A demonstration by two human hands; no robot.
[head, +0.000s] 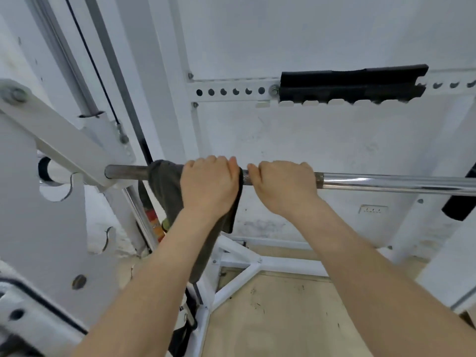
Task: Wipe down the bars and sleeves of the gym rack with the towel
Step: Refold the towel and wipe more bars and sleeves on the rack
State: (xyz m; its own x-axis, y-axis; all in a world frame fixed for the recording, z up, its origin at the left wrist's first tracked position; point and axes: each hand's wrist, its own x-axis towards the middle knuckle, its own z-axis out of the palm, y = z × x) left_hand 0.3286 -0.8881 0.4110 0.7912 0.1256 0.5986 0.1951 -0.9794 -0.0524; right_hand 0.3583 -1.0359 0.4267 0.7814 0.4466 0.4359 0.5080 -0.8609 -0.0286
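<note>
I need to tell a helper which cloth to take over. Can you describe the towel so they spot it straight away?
Find the long steel bar running across the white rack. Near its left end, the left hand presses a dark olive-grey towel onto the bar, the rest hanging down behind the forearm. It is the only soft, draped thing there; the right hand beside it grips bare metal.

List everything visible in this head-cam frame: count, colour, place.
long chrome steel barbell bar: 1, silver, horizontal across mid-frame, left end in the rack
dark grey-green cloth towel: 1, draped over the bar, hanging down left of centre
white steel gym rack frame: 1, uprights at left, base tubes at bottom centre
white perforated rail: 1, on the wall, upper centre
black pad: 1, wrapped on that rail, upper right
black cable: 1, running down upper left
plywood floor: tan, bottom centre
left hand: gripping the towel on the bar
right hand: bare, gripping the bar beside it
</note>
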